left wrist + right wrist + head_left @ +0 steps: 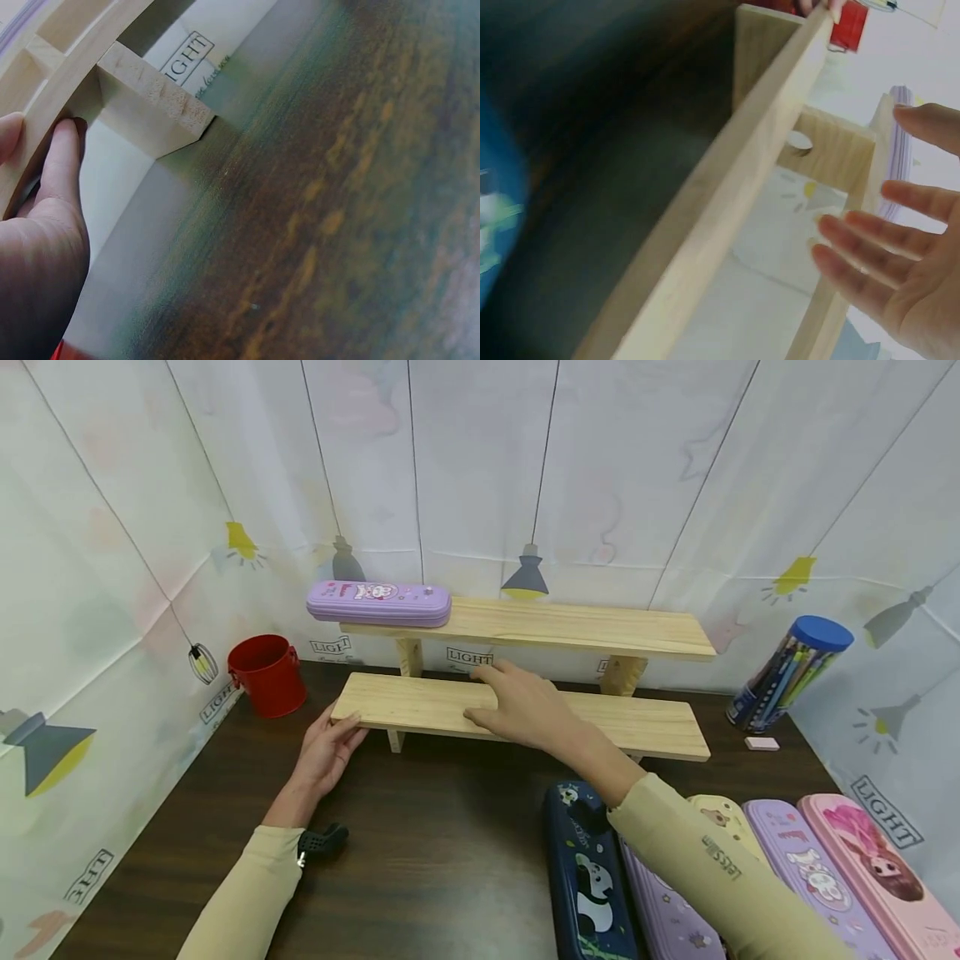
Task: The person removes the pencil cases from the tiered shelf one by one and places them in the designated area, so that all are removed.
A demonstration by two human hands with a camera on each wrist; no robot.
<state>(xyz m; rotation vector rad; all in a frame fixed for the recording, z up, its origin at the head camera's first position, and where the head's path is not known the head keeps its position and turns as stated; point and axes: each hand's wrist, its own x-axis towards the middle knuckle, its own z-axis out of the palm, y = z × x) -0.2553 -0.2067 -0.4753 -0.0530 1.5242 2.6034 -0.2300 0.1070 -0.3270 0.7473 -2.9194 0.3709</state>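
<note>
A two-tier wooden shelf (420, 700) stands at the back of the dark table. On the left end of its upper board lies a lilac pencil case (378, 603), jutting a little past the edge. My left hand (326, 760) grips the left end of the lower board; in the left wrist view its fingers (61, 165) are beneath the wood. Over the middle of the lower board hovers my right hand (525, 710), fingers spread and holding nothing. The right wrist view shows that hand (915, 277) apart from the shelf's boards (705, 202).
A red bucket (267, 693) stands left of the shelf. To the right are a blue-lidded tube of pens (783, 677) and a small pale eraser (762, 743). Several pencil cases lie front right, including a navy panda one (585, 868) and a pink one (877, 860).
</note>
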